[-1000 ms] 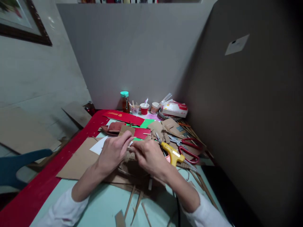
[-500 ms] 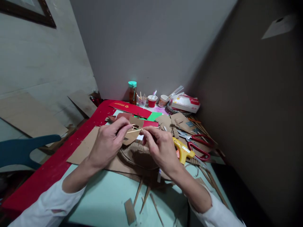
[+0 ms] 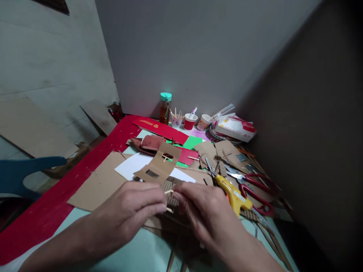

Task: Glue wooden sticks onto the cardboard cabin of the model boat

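Observation:
My left hand (image 3: 133, 213) is closed in a pinch, with the ends of thin pale wooden stick pieces (image 3: 169, 192) poking out past the thumb and fingertips. My right hand (image 3: 208, 215) pinches the tip of the upper piece; its lower fingers are hidden from view. Just beyond both hands lies a bent cardboard strip (image 3: 157, 164) with two rectangular cut-outs, and a small stick cross sits in the farther one. Under the hands a corrugated cardboard piece (image 3: 167, 185) is partly covered. White paper (image 3: 127, 168) lies beneath the strip.
To the right are a yellow glue gun (image 3: 234, 192) and red-handled scissors (image 3: 256, 200) among cardboard scraps. A bottle with a teal lid (image 3: 165, 107), a red paper cup (image 3: 190, 121) and a tissue pack (image 3: 235, 128) stand at the back. A blue chair (image 3: 31, 168) is at left.
Both hands have come nearer and lower with the stick, uncovering the cardboard strip. The single straight stick between them now shows as two short ends. The view has shifted slightly.

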`<state>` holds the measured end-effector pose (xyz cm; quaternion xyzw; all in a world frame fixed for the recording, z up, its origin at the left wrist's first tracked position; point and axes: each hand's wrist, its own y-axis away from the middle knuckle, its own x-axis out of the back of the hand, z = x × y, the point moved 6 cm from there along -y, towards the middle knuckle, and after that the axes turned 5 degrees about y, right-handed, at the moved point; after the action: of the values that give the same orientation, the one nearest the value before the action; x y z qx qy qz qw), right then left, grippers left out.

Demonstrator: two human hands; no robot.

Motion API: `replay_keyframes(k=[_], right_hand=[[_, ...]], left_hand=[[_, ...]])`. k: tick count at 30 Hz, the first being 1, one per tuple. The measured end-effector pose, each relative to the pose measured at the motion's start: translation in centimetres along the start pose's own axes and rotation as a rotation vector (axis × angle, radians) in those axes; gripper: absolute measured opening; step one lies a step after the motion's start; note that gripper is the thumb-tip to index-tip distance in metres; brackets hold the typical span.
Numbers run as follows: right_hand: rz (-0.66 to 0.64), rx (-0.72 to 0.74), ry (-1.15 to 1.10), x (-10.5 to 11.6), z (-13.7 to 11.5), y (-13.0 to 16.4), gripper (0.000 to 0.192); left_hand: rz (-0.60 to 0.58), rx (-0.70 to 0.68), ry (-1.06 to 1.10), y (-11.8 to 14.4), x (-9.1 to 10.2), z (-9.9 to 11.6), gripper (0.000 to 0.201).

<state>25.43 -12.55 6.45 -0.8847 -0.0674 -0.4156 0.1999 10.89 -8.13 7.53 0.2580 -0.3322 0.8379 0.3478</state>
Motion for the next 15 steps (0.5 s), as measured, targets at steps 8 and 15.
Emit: replay_keyframes(k=[8, 15], right_hand=[[0.429, -0.239, -0.201, 1.7, 3.1, 0.0, 0.026], [0.119, -0.288, -0.526, 0.3, 7.7, -3.1, 0.018]], left_hand=[[0.225, -0.005, -0.100, 1.9, -1.4, -1.5, 0.032], [0.478, 0.156, -0.103, 4.2, 0.5, -5.4, 0.024]])
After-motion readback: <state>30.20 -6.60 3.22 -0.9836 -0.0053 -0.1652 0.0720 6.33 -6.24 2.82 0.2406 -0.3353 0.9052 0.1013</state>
